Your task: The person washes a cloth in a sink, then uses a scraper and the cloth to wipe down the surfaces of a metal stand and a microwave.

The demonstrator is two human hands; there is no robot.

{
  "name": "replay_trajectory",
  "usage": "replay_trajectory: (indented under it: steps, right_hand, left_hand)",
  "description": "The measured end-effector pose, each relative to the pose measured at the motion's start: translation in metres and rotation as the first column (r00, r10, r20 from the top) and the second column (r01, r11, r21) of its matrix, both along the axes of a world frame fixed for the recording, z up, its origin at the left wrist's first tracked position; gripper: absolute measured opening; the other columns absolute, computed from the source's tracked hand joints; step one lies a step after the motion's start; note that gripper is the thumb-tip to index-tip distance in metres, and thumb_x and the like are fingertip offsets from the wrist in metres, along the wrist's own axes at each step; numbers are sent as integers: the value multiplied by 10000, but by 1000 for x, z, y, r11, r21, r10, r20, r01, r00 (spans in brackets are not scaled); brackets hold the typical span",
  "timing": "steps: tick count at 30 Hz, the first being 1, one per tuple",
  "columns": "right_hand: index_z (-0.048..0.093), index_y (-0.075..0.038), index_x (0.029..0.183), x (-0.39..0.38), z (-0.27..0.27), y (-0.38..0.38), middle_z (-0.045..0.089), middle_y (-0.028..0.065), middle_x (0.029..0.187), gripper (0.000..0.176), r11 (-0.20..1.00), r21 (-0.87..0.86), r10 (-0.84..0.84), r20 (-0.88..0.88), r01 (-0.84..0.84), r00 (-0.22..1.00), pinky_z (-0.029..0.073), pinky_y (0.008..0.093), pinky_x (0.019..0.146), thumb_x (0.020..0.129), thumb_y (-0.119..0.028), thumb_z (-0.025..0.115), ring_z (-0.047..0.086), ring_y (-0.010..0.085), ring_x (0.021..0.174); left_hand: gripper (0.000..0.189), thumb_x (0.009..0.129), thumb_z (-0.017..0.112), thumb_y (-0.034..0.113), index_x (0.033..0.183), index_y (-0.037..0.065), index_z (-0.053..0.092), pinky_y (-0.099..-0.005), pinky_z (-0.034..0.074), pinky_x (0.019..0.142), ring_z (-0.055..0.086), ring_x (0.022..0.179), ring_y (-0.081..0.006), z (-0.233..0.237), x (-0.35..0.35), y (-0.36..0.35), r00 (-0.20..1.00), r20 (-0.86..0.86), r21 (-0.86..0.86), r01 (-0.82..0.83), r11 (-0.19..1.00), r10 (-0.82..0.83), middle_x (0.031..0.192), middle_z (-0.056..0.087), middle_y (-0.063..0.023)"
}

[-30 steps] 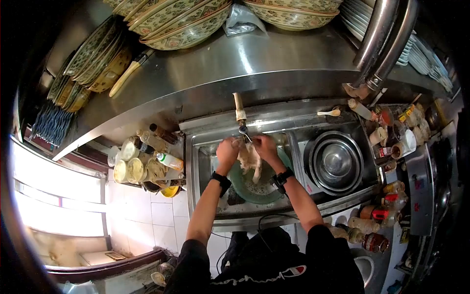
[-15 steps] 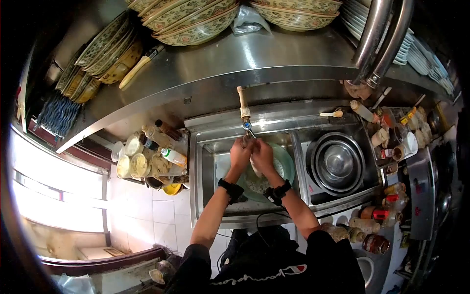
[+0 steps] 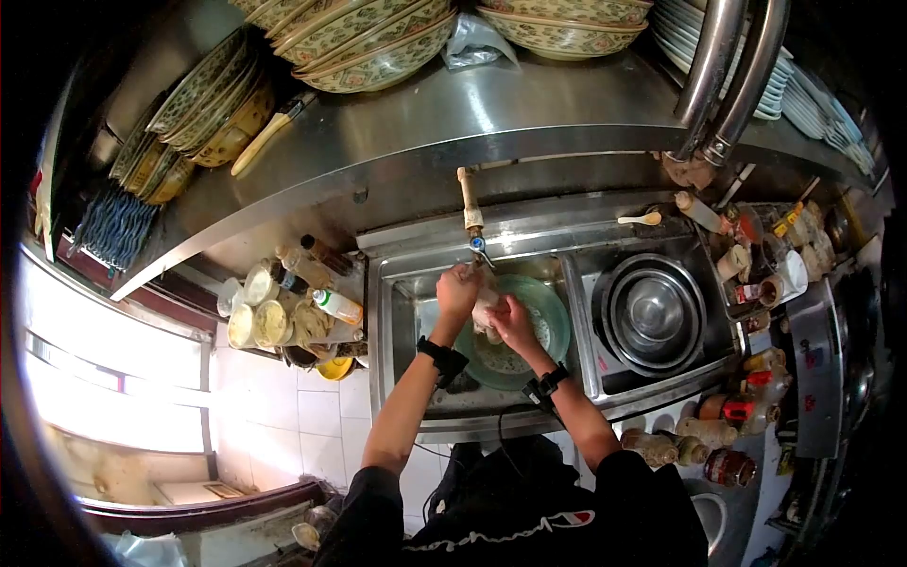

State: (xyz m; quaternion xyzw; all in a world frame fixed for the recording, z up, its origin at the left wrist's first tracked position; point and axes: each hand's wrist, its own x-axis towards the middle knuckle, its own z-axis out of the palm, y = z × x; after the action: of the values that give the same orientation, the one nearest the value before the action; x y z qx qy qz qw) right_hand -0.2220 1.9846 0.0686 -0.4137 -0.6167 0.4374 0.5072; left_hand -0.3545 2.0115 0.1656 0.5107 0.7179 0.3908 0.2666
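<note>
Under the tap (image 3: pixel 477 244) both hands are on a pale, partly see-through thing (image 3: pixel 485 300), whose kind I cannot make out. My left hand (image 3: pixel 455 295) is closed on its upper left side, just below the spout. My right hand (image 3: pixel 511 323) holds its lower right side, fingers curled in. Below them a green plastic basin (image 3: pixel 557 326) with cloudy, foamy water (image 3: pixel 505 370) stands in the left sink bowl (image 3: pixel 404 312). The fingertips are partly hidden behind the hands and the thing.
Nested metal bowls (image 3: pixel 652 319) sit in the right sink bowl. Bottles and tubs (image 3: pixel 274 321) crowd the left side; jars (image 3: pixel 704 433) and a condiment tray (image 3: pixel 756 255) stand right. Overhead, a steel shelf (image 3: pixel 425 113) carries patterned bowls (image 3: pixel 378 47) and plates (image 3: pixel 756 76).
My hands were close together at the spout. The right hand has moved down and toward me, the left slightly left and down, and more of the pale thing shows between them.
</note>
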Motion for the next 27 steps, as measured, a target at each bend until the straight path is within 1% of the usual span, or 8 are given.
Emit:
replay_trajectory:
  steps: [5, 11, 13, 17, 19, 21, 23, 27]
  right_hand:
    - [574, 5, 879, 17, -17, 24, 597, 40, 716, 246, 960, 158, -260, 208, 230, 943, 459, 265, 590, 841, -201, 704, 564, 96, 662]
    - [571, -5, 1042, 5, -50, 87, 615, 77, 891, 145, 957, -20, 188, -717, -289, 672, 469, 286, 726, 900, -35, 563, 599, 157, 840]
    - [571, -8, 1008, 4, 31, 63, 608, 71, 864, 113, 998, 17, 63, -133, -61, 989, 464, 285, 718, 898, -16, 545, 592, 151, 822]
    - [561, 1, 932, -12, 21, 78, 604, 63, 850, 53, 984, 103, -147, -12, 148, 989, 459, 285, 714, 889, -29, 559, 565, 144, 780]
    - [578, -4, 917, -29, -29, 106, 621, 60, 794, 52, 987, -71, 40, -750, -141, 660, 469, 272, 680, 869, -11, 561, 579, 125, 738]
    - [589, -3, 911, -28, -43, 109, 634, 54, 776, 70, 982, -113, 4, -786, -151, 618, 476, 267, 674, 849, 11, 560, 588, 118, 728]
    - [596, 5, 914, -21, -15, 97, 642, 44, 796, 99, 987, -20, -161, -175, 160, 971, 480, 271, 694, 829, 36, 556, 591, 122, 748]
    - [602, 34, 899, -8, 36, 80, 594, 51, 783, 104, 988, -156, -6, -95, -9, 995, 450, 294, 706, 904, -57, 551, 521, 110, 754]
  left_hand:
    - [210, 799, 645, 233, 870, 35, 654, -456, 494, 671, 621, 806, -422, -4, -6, 1, 985, -170, 106, 49, 993, -30, 799, 653, -205]
    - [203, 808, 640, 190, 912, 19, 605, -435, 496, 688, 624, 824, -416, -8, -10, 6, 993, -103, 103, 64, 993, -54, 830, 642, -225]
    - [221, 801, 655, 186, 940, 20, 606, -425, 500, 693, 634, 823, -405, -14, -12, 8, 996, -36, 115, 81, 990, -77, 849, 642, -226]
    - [325, 762, 708, 186, 1029, 22, 621, -406, 516, 713, 643, 811, -402, -11, -8, 2, 990, 69, 197, 110, 974, -126, 933, 644, -215]
    - [398, 739, 730, 189, 1077, 12, 616, -404, 521, 732, 639, 827, -406, -2, -3, -3, 985, 82, 205, 132, 970, -152, 984, 639, -209]
    - [470, 717, 748, 193, 1120, -1, 605, -407, 523, 762, 631, 864, -409, -4, 2, -3, 974, 138, 164, 158, 974, -181, 1036, 629, -205]
    - [469, 705, 752, 178, 1111, -5, 608, -416, 512, 775, 621, 926, -382, -27, 3, 7, 988, -57, 213, 150, 966, -141, 1031, 627, -200]
    - [391, 692, 747, 173, 1037, 21, 644, -411, 505, 736, 621, 875, -380, -17, 13, 4, 991, -126, 274, 83, 958, -50, 949, 640, -187]
